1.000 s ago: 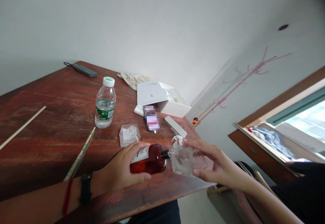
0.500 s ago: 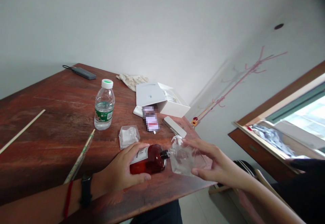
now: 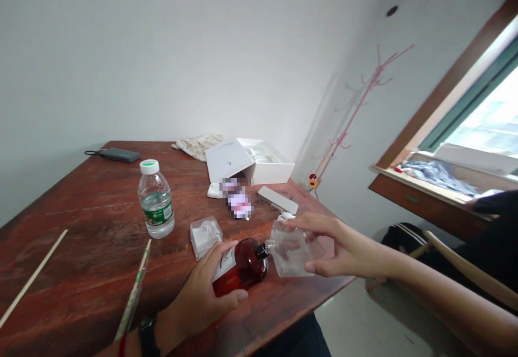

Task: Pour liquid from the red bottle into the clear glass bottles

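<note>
My left hand (image 3: 202, 287) is wrapped round a red-brown bottle (image 3: 245, 264) with a white label, tilted to the right. A black collar shows at its neck. My right hand (image 3: 348, 243) grips a square clear glass bottle (image 3: 290, 254), fingers above and thumb below. The two bottles' necks meet end to end; whether liquid passes between them I cannot make out. Just beyond my left fingers sits a small clear square container (image 3: 205, 238). A water bottle (image 3: 157, 208) with a green label stands upright farther left.
On the wooden table (image 3: 101, 270) lie a bare chopstick (image 3: 34, 278), wrapped chopsticks (image 3: 133, 292), a phone (image 3: 238, 203), a grey-white case (image 3: 277, 200), an open white box (image 3: 271, 172), a cloth (image 3: 198, 146) and a dark grey device (image 3: 119, 155). Its front edge runs beneath my hands.
The camera view has tilted and shifted, so the table sits lower and more to the left. My hands still hold the two bottles neck to neck.
</note>
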{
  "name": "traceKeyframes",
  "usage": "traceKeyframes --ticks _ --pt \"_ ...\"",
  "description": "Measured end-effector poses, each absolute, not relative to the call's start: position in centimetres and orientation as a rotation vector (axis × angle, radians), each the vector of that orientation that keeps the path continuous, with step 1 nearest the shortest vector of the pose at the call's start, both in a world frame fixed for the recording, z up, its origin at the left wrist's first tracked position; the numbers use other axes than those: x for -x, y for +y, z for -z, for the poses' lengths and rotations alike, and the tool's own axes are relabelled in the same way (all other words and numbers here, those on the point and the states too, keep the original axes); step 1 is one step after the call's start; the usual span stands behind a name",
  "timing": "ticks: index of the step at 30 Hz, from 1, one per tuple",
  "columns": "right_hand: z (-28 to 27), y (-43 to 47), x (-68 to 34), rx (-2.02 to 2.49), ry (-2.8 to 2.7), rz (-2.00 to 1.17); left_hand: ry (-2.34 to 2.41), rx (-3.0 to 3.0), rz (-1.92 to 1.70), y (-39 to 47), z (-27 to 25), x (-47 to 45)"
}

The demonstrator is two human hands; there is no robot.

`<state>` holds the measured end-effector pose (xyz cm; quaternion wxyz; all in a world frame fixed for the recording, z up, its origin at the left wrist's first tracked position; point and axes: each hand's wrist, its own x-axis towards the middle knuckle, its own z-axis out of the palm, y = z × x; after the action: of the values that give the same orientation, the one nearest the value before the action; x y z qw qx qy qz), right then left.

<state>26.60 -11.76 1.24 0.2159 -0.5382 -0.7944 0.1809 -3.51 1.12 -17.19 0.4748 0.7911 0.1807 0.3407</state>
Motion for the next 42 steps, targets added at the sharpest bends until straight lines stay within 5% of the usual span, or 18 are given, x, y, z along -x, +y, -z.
traceKeyframes --ticks 42 --pt "-2.17 -11.48 -26.04 1.578 -2.180 -0.570 0.408 -2.045 -0.907 1.52 16.76 3.80"
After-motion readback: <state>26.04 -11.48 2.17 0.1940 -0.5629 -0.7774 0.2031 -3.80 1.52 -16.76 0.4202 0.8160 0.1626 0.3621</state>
